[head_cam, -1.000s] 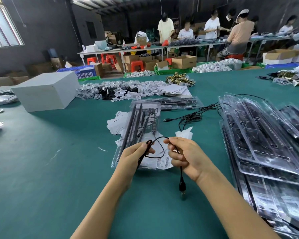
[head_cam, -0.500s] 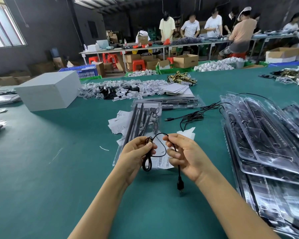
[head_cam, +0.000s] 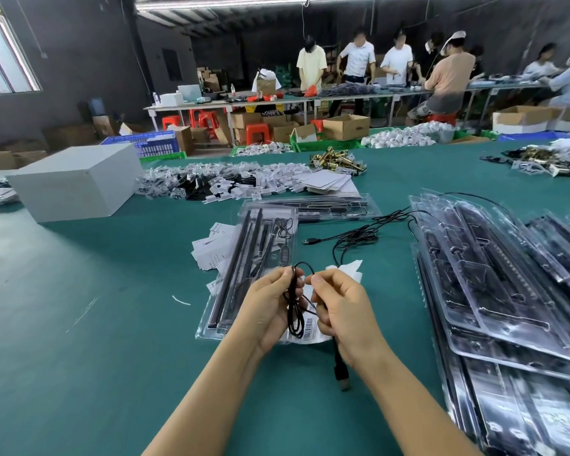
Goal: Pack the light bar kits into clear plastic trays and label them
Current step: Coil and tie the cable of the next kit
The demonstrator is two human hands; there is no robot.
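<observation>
- A thin black cable [head_cam: 295, 311] is gathered in loops between both hands, above the near end of a clear plastic tray [head_cam: 244, 274] holding black light bars.
- The left hand [head_cam: 269, 311] grips the loops; the right hand [head_cam: 338, 307] pinches the cable, its plug [head_cam: 341, 376] dangling below.
- The tray lies on the green worktop [head_cam: 96, 324], with stacked trays [head_cam: 507, 307] at right.

Dark walls [head_cam: 79, 54], green table [head_cam: 79, 324]
</observation>
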